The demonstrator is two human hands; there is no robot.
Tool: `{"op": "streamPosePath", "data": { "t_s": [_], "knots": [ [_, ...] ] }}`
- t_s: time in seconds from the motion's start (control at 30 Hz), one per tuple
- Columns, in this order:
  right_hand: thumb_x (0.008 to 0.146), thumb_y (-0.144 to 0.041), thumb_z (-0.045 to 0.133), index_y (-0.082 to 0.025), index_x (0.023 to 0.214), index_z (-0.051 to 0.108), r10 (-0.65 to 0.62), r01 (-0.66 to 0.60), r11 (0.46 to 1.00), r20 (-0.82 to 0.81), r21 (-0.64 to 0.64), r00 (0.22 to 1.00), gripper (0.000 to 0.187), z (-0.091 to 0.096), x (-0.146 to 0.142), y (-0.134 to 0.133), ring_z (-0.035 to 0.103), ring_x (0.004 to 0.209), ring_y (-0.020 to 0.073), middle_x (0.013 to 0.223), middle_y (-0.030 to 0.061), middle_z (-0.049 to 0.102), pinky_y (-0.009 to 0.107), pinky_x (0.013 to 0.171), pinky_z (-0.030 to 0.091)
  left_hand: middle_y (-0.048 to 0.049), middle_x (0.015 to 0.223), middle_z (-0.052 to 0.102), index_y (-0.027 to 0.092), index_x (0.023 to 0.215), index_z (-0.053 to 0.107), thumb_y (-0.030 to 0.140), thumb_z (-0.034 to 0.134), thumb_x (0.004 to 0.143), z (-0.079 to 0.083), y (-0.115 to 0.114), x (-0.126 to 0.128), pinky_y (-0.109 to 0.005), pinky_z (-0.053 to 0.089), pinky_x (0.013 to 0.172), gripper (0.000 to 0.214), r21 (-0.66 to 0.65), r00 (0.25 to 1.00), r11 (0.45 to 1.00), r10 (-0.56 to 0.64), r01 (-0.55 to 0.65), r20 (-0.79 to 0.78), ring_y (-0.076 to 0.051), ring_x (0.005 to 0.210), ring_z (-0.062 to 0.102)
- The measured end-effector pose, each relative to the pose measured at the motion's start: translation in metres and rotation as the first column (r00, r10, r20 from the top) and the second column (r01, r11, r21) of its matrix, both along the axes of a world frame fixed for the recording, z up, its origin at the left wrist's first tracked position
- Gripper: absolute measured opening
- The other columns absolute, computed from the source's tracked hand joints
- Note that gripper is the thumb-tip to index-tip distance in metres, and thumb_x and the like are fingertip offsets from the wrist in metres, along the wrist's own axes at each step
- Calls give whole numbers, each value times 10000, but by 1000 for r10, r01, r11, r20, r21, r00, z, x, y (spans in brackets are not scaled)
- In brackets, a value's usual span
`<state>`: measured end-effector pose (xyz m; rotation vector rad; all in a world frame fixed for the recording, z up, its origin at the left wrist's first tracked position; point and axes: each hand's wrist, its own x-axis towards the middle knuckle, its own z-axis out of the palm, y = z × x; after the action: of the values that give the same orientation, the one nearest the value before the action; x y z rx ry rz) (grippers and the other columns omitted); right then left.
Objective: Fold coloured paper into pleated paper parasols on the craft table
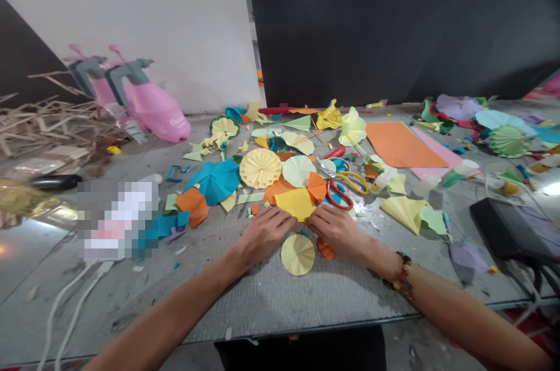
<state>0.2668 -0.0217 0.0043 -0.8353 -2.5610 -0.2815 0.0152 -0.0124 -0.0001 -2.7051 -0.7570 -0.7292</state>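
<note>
Operator: State the position of the workpiece.

Guide: The yellow paper (295,203) is directly ahead of you, between your fingertips. Orange paper (276,189) lies beyond it, and an orange disc (317,186) sits at its far right corner. Whether the near edge is lifted off the table (262,312) cannot be told from this view.

Operator: State of the hands?

Guide: Your left hand (268,229) holds the near left part of the sheet; your right hand (335,230) holds the near right part. The fingers of each are drawn close together. The thumbs are not clear, so grip pressure cannot be judged.

Operator: How is the near edge best worked?

Guide: Keep both hands level and apply equal pressure, so that the sheet does not skew. Check that the edge is straight before you press, then run the fingertips outward from the middle. Keep your wrists clear of the pale yellow pleated disc (298,255) between them; its pleats would probably flatten under load.

Operator: Any hazard?

Guide: Yes. Keep your right knuckles off the red-handled scissors (339,195), just beyond that hand.
</note>
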Motion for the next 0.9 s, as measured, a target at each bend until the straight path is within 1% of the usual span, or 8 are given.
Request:
{"op": "streamPosePath", "data": {
  "t_s": [0.1,0.23,0.33,0.47,0.53,0.67,0.8,0.9],
  "knots": [
    [1008,-104,571,-158,1055,652,-5,5,1000,22,-13,1000,108,-2,1,1,624,845,196,909,56,671,310,712,496,-69,979,700,163,1127,648,96,537,1004,-1,0,-1,-335,526,808,178,-15,1000,1000,9,-9,9,-209,910,665],
    [1006,-108,580,-155,1047,654,-15,15,1000,34,-17,999,97,-3,0,2,622,837,198,899,57,669,315,722,505,-75,1019,714,159,1189,641,98,551,998,-1,0,-2,-342,533,815,220,-3,1000,1000,16,-16,2,-212,919,670],
    [1008,-109,574,-153,1069,654,-17,18,1000,31,-24,999,109,-3,0,2,624,856,200,912,63,669,310,726,504,-67,1009,718,151,1170,640,93,568,991,-1,0,-2,-334,533,821,202,8,999,1000,27,-27,20,-211,915,670],
    [1004,-100,575,-166,1120,653,-36,36,999,-10,-30,999,154,-5,0,1,629,875,188,947,69,666,291,718,493,-53,977,713,145,1119,641,83,593,973,-1,0,0,-331,530,796,166,4,999,999,40,-40,35,-216,891,668],
    [1007,-103,571,-175,1102,658,-45,45,999,-30,-28,999,148,-6,1,1,628,866,179,947,66,660,284,712,484,-48,967,710,150,1113,639,80,596,970,-1,0,1,-328,527,784,165,-1,998,999,49,-49,34,-218,882,669],
    [1013,-117,573,-169,1005,663,-32,32,999,-48,-2,998,104,-4,0,1,615,824,173,899,51,648,280,678,458,-45,956,706,152,1116,629,80,563,985,0,-1,1,-321,525,773,163,15,998,999,30,-30,47,-209,860,668],
    [1009,-112,585,-155,988,672,-25,26,999,-42,20,999,99,0,0,1,597,785,169,863,44,638,284,647,435,-50,958,700,153,1099,625,80,519,1005,1,-2,0,-319,524,780,160,21,998,999,42,-43,45,-200,849,664],
    [1001,-101,595,-152,994,680,-28,29,999,-22,23,999,99,1,0,1,588,776,168,858,45,639,285,639,426,-41,937,699,158,1061,630,98,522,1011,2,-2,0,-318,522,773,133,17,999,999,38,-38,26,-199,839,662]
  ]
}}
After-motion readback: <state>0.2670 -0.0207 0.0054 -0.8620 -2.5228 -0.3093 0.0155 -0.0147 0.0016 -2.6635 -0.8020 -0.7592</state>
